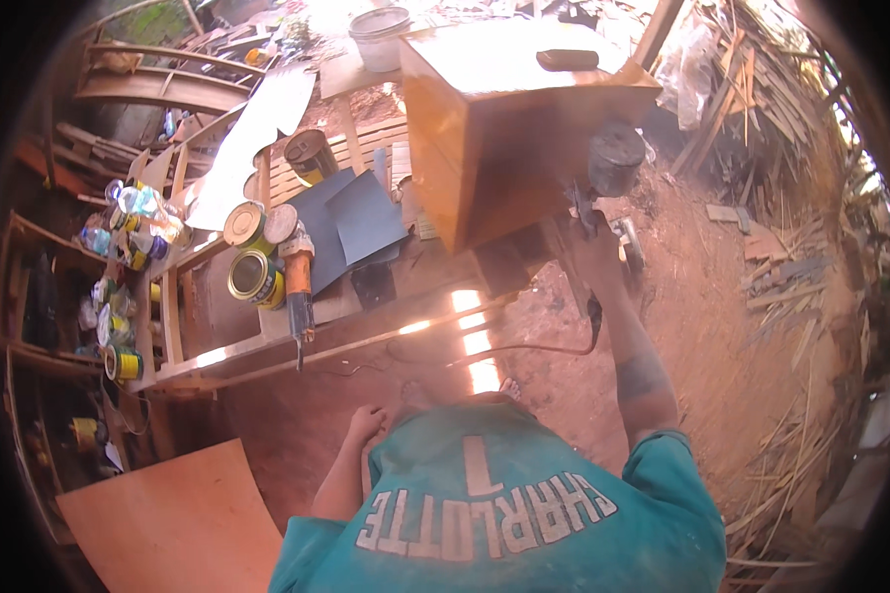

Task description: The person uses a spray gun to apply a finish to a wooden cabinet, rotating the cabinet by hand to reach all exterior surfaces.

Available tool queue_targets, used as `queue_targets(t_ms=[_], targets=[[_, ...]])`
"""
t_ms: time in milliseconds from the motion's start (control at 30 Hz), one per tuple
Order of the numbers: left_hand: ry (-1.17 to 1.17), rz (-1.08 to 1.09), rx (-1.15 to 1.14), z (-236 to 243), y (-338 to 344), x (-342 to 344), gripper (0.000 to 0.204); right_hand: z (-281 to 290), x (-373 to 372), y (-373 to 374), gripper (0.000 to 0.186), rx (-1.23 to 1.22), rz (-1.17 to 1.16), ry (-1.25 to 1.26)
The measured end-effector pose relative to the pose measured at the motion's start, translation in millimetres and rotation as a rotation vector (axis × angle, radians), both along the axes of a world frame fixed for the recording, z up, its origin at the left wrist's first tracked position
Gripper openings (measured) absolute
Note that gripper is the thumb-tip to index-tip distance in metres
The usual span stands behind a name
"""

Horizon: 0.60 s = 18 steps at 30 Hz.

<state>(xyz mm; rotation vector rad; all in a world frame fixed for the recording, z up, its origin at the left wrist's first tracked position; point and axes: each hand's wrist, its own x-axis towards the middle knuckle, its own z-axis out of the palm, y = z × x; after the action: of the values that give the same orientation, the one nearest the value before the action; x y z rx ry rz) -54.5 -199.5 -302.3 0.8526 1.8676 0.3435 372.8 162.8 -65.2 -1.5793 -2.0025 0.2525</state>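
Your right hand (576, 242) grips the dark tool (585, 211) beside the wooden box (499, 163), so hold its probably hefty, rigid body clear of the cord (595, 318), though I cannot tell whether your left hand (368, 421) is curled.

Before me runs a wooden, partly slatted surface (334, 304). On its left part I have an orange power tool (298, 280), near edge side, beside two yellow-banded cans (257, 289). Dark grey sheets (368, 219) overlap right of them, another can (311, 158) stands farther back, and a large orange-brown box (437, 148) rests at right.
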Motion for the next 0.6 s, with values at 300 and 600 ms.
queue_targets(t_ms=[300,600], targets=[[0.105,0.043,-0.154,-27.2,-73.1,-6.8,0.037,57.6,-60.7,-13.4,0.018,-0.959,-0.015,1.023],[0.027,0.181,-0.133,7.7,-48.8,13.4,0.032,-15.4,-41.3,55.0,0.022,0.236,-0.049,0.278]])
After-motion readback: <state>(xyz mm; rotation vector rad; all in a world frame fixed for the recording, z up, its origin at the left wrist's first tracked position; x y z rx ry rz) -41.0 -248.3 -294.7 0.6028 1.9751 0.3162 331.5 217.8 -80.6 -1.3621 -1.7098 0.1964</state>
